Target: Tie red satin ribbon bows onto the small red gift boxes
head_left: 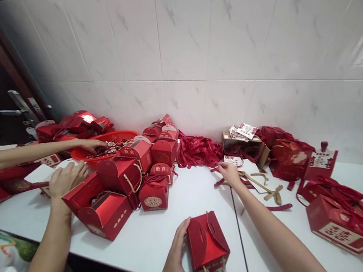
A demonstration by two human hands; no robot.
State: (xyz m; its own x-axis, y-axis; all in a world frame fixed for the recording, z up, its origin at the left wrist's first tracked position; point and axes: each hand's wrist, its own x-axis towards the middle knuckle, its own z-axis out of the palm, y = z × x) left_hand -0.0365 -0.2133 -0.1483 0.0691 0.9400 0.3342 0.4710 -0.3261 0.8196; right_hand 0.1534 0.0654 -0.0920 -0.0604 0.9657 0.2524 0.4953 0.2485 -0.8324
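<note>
My left hand (173, 263) grips the left side of a small red gift box (208, 242) at the table's near edge. The box is closed, with curved top flaps and a tan cord handle hanging at its front. My right hand (229, 172) is stretched forward to the loose red ribbons (198, 150) and a small printed card (233, 160) near the wall. Its fingers are pinched together there, and what they hold is too small to make out.
A co-worker's hand (68, 177) rests by an open red box (105, 212); their other hand (91, 144) is in a red basin (81, 154). Finished red boxes (144, 157) are piled behind. A cardboard box of cards (242, 140), tan cords (262, 185) and more red boxes (337, 223) lie on the right.
</note>
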